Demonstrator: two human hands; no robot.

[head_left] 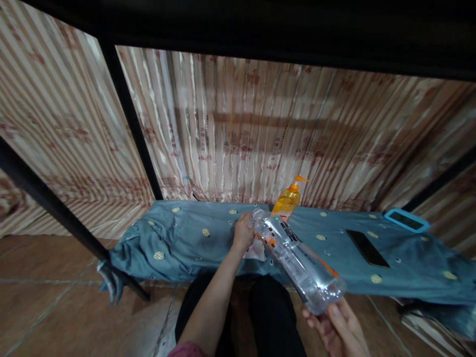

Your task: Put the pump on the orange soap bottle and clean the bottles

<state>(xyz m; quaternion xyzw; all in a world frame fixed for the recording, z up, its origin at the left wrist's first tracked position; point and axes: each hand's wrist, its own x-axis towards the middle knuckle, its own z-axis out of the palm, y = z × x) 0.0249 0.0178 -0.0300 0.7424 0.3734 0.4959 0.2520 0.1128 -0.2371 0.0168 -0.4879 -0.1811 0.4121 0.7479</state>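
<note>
A dark slab and a blue-framed object lie on patterned cloth; a pump bottle stands near striped curtains.

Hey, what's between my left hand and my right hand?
The clear plastic bottle: in the head view it spans that stretch, its neck end at your left hand and its base in your right hand.

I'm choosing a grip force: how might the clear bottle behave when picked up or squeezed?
The clear bottle is probably light for its size, since no liquid shows inside. Its thin-looking, see-through wall may dent under a firm squeeze. The glossy surface could be slippery where the right hand grips the base.
</note>
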